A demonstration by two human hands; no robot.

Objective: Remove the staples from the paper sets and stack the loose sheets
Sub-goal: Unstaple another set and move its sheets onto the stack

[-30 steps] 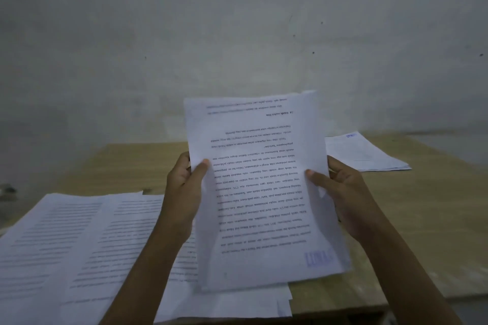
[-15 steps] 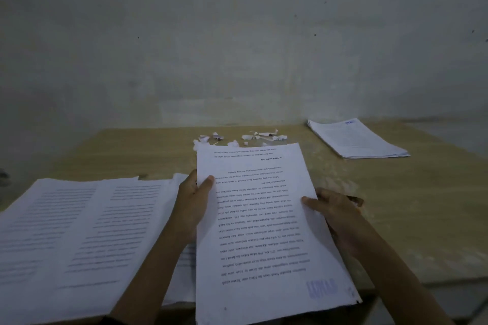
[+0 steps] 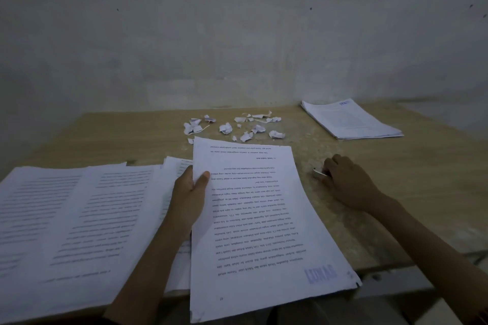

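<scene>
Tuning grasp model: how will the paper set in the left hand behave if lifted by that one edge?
Likely floppy: the paper set is thin, and the left hand pinches only its left edge. Probably light, since thumb and fingers alone hold it. Its near end overhangs the table edge, so it may droop or slide if released.

1. Wooden table [image 3: 412, 187]: light brown top with pale mottled patches right of centre. Its near edge shows at the lower right.
2. Torn paper scraps [image 3: 225, 128]: small white crumpled bits in a loose scatter on the table top, far centre, near the wall.
3. Wall [image 3: 237, 34]: plain grey-white, meeting the table's far edge. A few dark specks sit high up.
</scene>
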